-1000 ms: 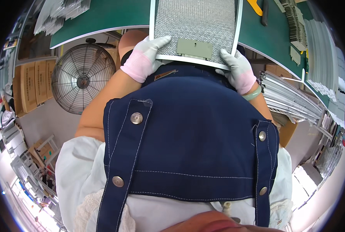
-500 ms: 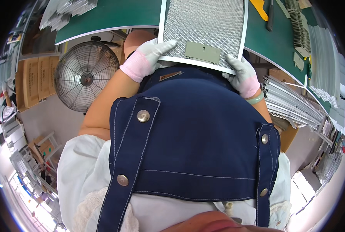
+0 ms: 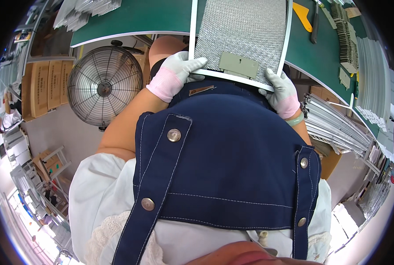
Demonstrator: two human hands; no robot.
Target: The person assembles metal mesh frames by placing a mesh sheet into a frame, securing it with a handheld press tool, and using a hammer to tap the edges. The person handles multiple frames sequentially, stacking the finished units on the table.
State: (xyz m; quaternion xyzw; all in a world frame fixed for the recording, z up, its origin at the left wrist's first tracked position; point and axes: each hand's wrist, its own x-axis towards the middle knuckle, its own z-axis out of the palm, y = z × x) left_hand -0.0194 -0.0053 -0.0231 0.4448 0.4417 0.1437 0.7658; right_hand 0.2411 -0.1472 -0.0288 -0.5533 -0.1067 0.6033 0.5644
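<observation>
A silver mesh filter panel (image 3: 245, 31) with a pale metal frame reaches over the table edge toward my lap. My left hand (image 3: 178, 70), in a white glove with a pink cuff, grips its near left corner, thumb on top and fingers partly hidden beneath. My right hand (image 3: 281, 90), gloved alike, pinches the near right corner, its thumb along the frame. A grey-green plastic plate (image 3: 238, 65) with a small slot lies on the mesh by the near edge, between my hands. Neither hand touches this plate.
On the green table (image 3: 130, 17) lie stacked mesh sheets (image 3: 84, 11) at left. To the right are a yellow scraper (image 3: 303, 17), a dark-handled tool (image 3: 315, 28) and rows of grey-green plates (image 3: 343, 39). A black fan (image 3: 104, 89) stands left below; metal strips (image 3: 334, 119) lie right below.
The view has shifted a little, so the panel and both hands appear slightly farther right and lower. Both hands keep their hold on the panel's near corners.
</observation>
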